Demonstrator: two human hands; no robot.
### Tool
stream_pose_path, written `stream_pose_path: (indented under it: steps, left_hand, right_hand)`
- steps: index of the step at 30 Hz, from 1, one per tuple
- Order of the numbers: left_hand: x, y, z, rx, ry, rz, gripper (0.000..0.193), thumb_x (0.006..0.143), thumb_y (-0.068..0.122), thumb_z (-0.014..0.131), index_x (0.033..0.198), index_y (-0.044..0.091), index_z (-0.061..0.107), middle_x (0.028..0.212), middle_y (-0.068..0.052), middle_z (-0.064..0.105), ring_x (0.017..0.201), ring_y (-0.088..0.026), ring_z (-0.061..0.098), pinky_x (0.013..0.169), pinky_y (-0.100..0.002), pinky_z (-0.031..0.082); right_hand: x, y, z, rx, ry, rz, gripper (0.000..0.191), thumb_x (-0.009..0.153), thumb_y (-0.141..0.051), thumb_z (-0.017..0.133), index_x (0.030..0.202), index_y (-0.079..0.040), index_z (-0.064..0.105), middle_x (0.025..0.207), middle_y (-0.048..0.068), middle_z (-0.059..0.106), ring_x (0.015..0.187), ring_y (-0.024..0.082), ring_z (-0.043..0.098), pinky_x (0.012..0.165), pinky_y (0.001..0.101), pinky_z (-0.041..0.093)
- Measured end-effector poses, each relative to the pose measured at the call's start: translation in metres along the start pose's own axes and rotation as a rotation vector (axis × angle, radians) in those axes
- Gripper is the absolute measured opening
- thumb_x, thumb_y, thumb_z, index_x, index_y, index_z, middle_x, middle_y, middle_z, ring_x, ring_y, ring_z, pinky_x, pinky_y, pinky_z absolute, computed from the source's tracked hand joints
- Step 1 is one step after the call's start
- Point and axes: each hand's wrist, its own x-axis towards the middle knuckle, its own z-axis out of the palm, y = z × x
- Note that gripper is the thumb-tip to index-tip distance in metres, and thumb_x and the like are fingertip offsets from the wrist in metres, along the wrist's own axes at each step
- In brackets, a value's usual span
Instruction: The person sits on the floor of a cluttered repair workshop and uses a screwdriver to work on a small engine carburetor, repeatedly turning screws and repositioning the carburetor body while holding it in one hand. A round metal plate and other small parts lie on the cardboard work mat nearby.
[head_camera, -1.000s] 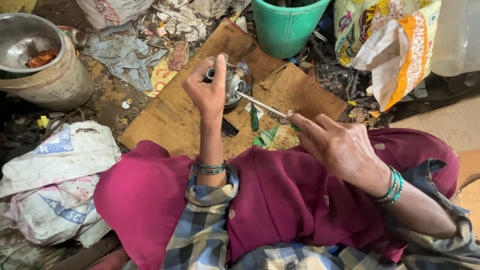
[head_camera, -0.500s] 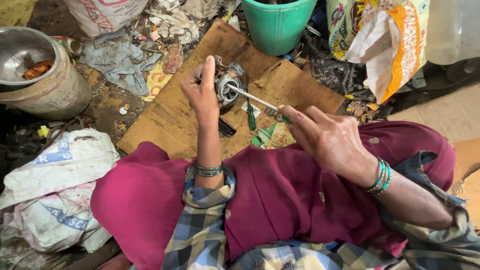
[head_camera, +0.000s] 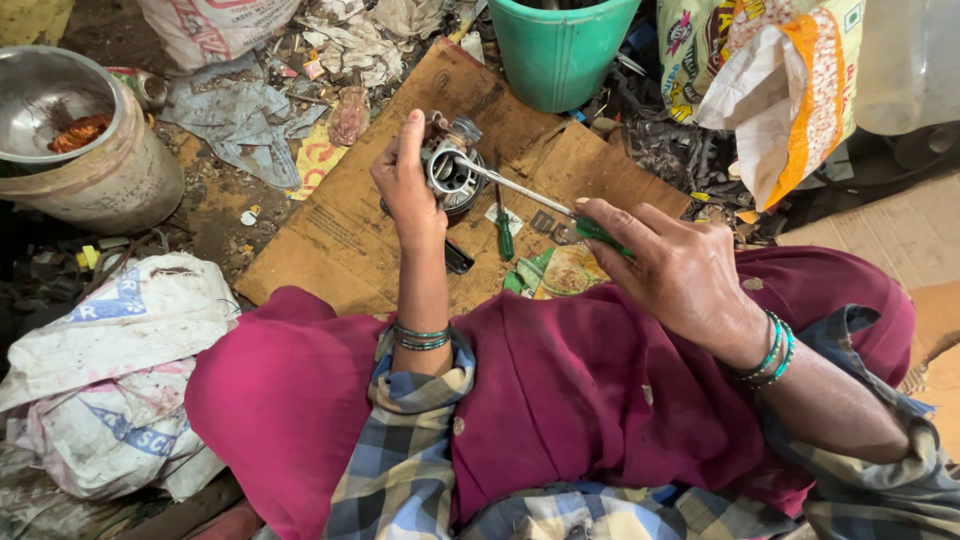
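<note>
Since the earlier frames showed the tool only near the part, the main change was seating:
Metal part: round grey motor-like housing (head_camera: 452, 172) sat held up over the cardboard sheet (head_camera: 340, 230), raised a little and turned more face-on to the camera than a second before.
Screwdriver: thin steel shaft with green handle (head_camera: 520, 190) had its tip inside the open face of the housing, where earlier it lay across the rim; judged as prying or unscrewing just started, not finished.
Left hand: left hand (head_camera: 405, 180) was closed around the side of the housing, index finger straight up, thumb side hidden behind the part.
Right hand: right hand (head_camera: 680, 270) was curled shut on the screwdriver handle, fingers wrapped, only a bit of green showing.
Nearby on cardboard: second small green-handled screwdriver (head_camera: 505, 235) lay loose just below the housing, untouched, and a dark small piece (head_camera: 458, 257) beside it.
Lap: magenta cloth (head_camera: 560, 400) under both wrists.
Further out: green bucket (head_camera: 560, 50) beyond the cardboard, steel bowl on a pale tub (head_camera: 60, 100) far left, white sacks (head_camera: 110, 370) at lower left, printed bags (head_camera: 790, 90) upper right.
</note>
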Motion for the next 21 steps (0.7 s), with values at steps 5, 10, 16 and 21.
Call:
stream_pose_path:
  steps: [5, 10, 16, 21]
  left_hand:
    - [0.0015, -0.0022, -0.0018, 0.01, -0.002, 0.008, 0.023, 0.095, 0.017, 0.073, 0.084, -0.004, 0.076, 0.075, -0.005, 0.071, 0.062, -0.011, 0.063, 0.057, -0.028, 0.051]
    - [0.0015, -0.0071, -0.0029, 0.004, 0.005, 0.029, 0.023, 0.095, 0.016, 0.074, 0.08, -0.001, 0.074, 0.073, -0.003, 0.069, 0.06, -0.01, 0.061, 0.056, -0.028, 0.049]
    - [0.0011, -0.0085, -0.0047, 0.096, 0.001, 0.104, 0.031, 0.098, 0.016, 0.074, 0.07, 0.002, 0.068, 0.07, 0.001, 0.064, 0.06, -0.006, 0.054, 0.056, -0.026, 0.044]
    - [-0.0007, -0.0064, -0.0036, 0.135, 0.003, 0.115, 0.032, 0.098, 0.017, 0.073, 0.07, 0.002, 0.069, 0.07, 0.002, 0.063, 0.061, -0.005, 0.052, 0.056, -0.026, 0.042]
  right_hand:
    - [-0.0008, -0.0002, 0.0004, 0.015, 0.0, 0.003, 0.042, 0.092, -0.023, 0.078, 0.132, -0.016, 0.069, 0.078, 0.004, 0.063, 0.056, 0.021, 0.063, 0.047, 0.0367, 0.048]
    - [-0.0006, -0.0009, 0.0004, 0.01, 0.001, -0.001, 0.04, 0.093, -0.023, 0.079, 0.131, -0.016, 0.069, 0.079, 0.004, 0.065, 0.056, 0.022, 0.063, 0.047, 0.0367, 0.048]
    - [-0.0006, 0.0004, 0.0006, 0.003, -0.02, 0.008, 0.041, 0.091, -0.024, 0.079, 0.131, -0.016, 0.07, 0.078, 0.004, 0.064, 0.056, 0.022, 0.064, 0.046, 0.0374, 0.048]
    - [-0.0013, 0.0019, 0.0024, 0.014, 0.0, 0.001, 0.042, 0.091, -0.023, 0.079, 0.131, -0.016, 0.07, 0.078, 0.004, 0.064, 0.056, 0.021, 0.063, 0.048, 0.037, 0.048]
